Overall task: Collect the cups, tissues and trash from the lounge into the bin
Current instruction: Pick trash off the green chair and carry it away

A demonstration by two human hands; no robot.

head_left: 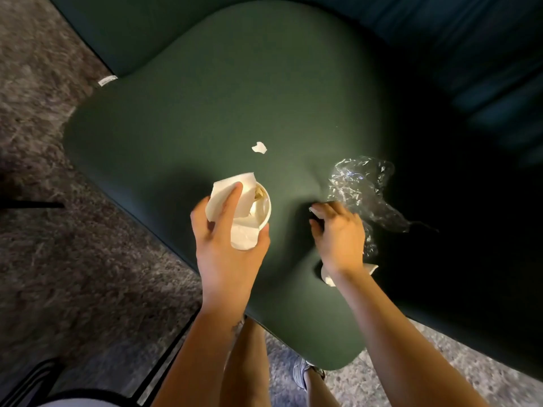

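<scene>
Wrap (358, 183), clear and crumpled, lies on the right of a broad green seat (205, 98) and touches the right hand (338, 233). That hand's fingers curl down onto the cushion, and I cannot tell whether they grip the wrap. The left hand (226, 254) grips a paper cup (252, 227), one finger pinning a tissue (226, 195) to its rim. A white scrap (259, 147) lies just beyond the cup. Another scrap (327, 278) shows beneath the right wrist.

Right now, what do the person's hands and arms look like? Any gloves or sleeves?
Both are bare: the left hand and right hand wear no gloves, rings or watch, and the forearms show no sleeves. A small dark mark sits by the left wrist; unclear what.
</scene>
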